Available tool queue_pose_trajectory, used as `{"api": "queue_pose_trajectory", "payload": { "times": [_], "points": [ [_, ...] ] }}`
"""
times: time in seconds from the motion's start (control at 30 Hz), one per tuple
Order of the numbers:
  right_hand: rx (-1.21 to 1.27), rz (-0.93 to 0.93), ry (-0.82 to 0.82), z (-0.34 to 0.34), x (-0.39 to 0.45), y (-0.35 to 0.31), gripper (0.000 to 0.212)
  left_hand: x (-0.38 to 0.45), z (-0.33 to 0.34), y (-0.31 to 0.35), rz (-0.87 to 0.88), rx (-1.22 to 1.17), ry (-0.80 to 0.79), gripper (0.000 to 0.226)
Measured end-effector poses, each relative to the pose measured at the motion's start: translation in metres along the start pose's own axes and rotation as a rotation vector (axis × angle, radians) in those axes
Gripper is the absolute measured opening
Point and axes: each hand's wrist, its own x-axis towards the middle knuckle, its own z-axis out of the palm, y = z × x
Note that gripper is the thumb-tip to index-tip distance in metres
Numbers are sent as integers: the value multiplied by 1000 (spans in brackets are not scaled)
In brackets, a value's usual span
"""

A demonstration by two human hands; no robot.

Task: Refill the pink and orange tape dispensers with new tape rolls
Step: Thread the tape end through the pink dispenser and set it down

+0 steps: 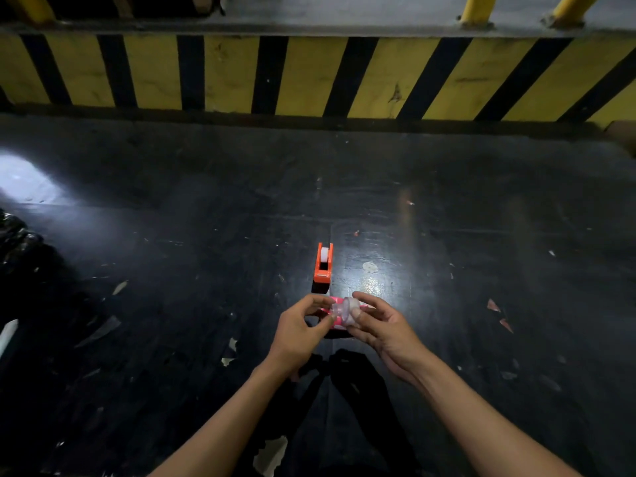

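An orange tape dispenser (322,265) stands on the dark floor with a white roll in its cradle, a little beyond my hands. Between my hands is the pink tape dispenser (335,301), mostly hidden by fingers. My right hand (382,327) pinches a clear tape roll (346,313) against the pink dispenser. My left hand (298,333) steadies the dispenser from the left side with thumb and fingertips. How the roll sits in the dispenser I cannot tell.
A yellow-and-black striped curb (309,75) runs across the far side, with yellow posts (476,8) above it. Torn paper scraps (270,454) lie scattered on the floor. A black plastic bag (15,242) sits at the left edge.
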Motion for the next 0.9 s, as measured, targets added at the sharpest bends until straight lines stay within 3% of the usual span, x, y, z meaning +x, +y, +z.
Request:
{"api": "queue_pose_trajectory", "payload": {
  "times": [0.43, 0.67, 0.9],
  "points": [
    [63, -1, -30, 8, 0, 0, 28, -1, 1, 12, 186, 204, 58, 27],
    [-46, 110, -187, -6, -2, -15, 17, 9, -14, 13, -17, 14, -179, 50],
    [-99, 153, -291, -13, 4, -24, 28, 19, -23, 21, -61, 27, -326, 24]
  ]
}}
